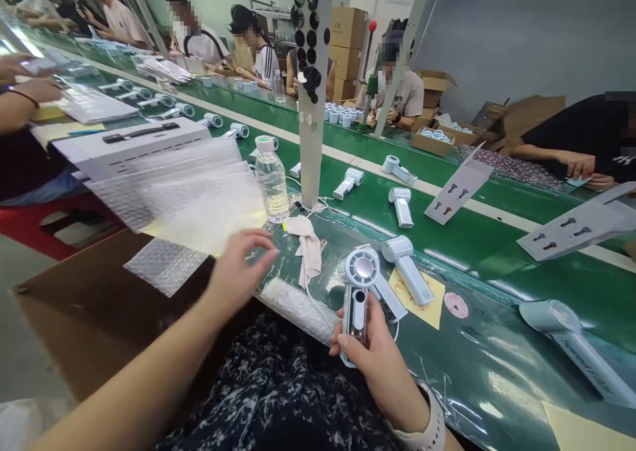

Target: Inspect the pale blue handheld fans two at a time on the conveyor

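Note:
My right hand (370, 345) is wrapped round the handle of a light blue handheld fan (358, 315), held upright with its round grille facing me. A dark inside with a circuit board shows on part of the handle. Just behind it, a second handheld fan (390, 299) lies on the bench, and a third fan (410, 272) rests partly on a yellow paper. My left hand (241, 265) hovers over the bench edge, its fingers loosely curved and thumb apart, with nothing in it. Near its fingertips lie a pale cloth (309, 249) and a bubble wrap roll (298, 308).
A clear water bottle (272, 183) stands beside a metal post (311, 146). Bubble wrap sheets (199, 186) are stacked at left. More fans and folded white cards (460, 186) sit on the green conveyor (368, 212). A large fan (571, 338) lies at right. Several people work across the line.

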The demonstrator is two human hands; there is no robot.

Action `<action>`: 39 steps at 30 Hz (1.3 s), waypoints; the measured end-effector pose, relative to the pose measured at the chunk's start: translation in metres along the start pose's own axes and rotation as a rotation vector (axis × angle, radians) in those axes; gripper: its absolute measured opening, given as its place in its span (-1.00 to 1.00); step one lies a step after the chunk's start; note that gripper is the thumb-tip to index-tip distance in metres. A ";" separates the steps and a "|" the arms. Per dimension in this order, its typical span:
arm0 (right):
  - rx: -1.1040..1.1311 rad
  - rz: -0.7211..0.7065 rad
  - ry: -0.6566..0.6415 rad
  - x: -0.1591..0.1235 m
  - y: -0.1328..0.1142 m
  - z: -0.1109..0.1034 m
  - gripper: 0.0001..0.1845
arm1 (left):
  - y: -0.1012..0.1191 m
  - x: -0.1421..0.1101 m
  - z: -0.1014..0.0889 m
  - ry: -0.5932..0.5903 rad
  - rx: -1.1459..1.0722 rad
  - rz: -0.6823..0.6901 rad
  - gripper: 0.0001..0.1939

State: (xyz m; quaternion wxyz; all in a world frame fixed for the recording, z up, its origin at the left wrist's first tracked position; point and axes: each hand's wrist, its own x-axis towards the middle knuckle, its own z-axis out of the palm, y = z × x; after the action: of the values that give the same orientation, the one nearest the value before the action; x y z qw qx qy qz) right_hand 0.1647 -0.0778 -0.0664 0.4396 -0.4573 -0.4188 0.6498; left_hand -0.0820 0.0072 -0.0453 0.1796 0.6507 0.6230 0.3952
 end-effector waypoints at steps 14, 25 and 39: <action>0.097 0.052 0.111 0.006 0.003 0.017 0.15 | 0.065 -0.057 0.059 -0.327 -0.661 -0.139 -0.84; -0.096 0.086 0.153 -0.001 0.022 -0.002 0.01 | 0.001 -0.010 0.024 -0.016 0.039 0.019 -0.90; 0.050 0.133 0.215 -0.007 0.015 0.004 -0.12 | -0.145 0.071 -0.099 -0.059 0.642 -0.101 -0.60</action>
State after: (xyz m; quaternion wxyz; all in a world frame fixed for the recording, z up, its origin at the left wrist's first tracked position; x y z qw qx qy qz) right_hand 0.1590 -0.0889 -0.0777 0.4492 -0.5399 -0.3218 0.6349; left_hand -0.2582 0.0728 -0.0686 0.0027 0.6537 0.7418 0.1499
